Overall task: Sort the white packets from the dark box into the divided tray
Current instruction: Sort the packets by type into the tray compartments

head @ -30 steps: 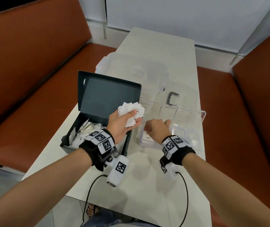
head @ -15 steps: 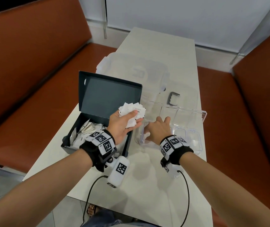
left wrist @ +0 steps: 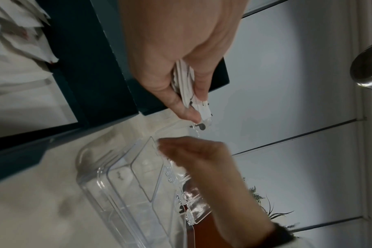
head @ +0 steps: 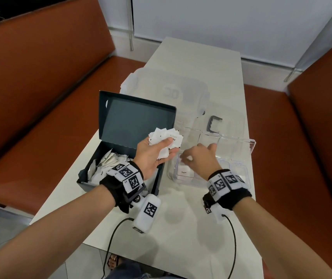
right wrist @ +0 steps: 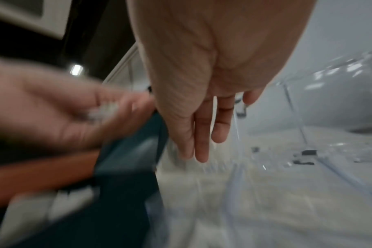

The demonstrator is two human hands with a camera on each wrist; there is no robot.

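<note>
A dark box (head: 120,125) with its lid raised stands on the table's left side, with several white packets (head: 108,164) inside. My left hand (head: 155,152) hovers over the box's right edge and grips a fanned bunch of white packets (head: 167,137) between thumb and fingers; the same bunch of packets (left wrist: 191,94) shows in the left wrist view. The clear divided tray (head: 239,146) sits to the right. One packet marked "Sugar" (head: 184,171) lies in its near left compartment. My right hand (head: 197,158) is above that compartment, fingers straight (right wrist: 200,134) and empty.
A clear plastic lid (head: 167,91) lies behind the box and tray, with a small dark clip (head: 213,123) beside it. Brown benches (head: 30,93) flank the narrow table (head: 181,228). Cables run from both wrist units off the near table edge.
My right hand has let go of the Sugar packet in the near left compartment, opened, and lifted toward the left hand's bunch. The left hand has stayed in place.
</note>
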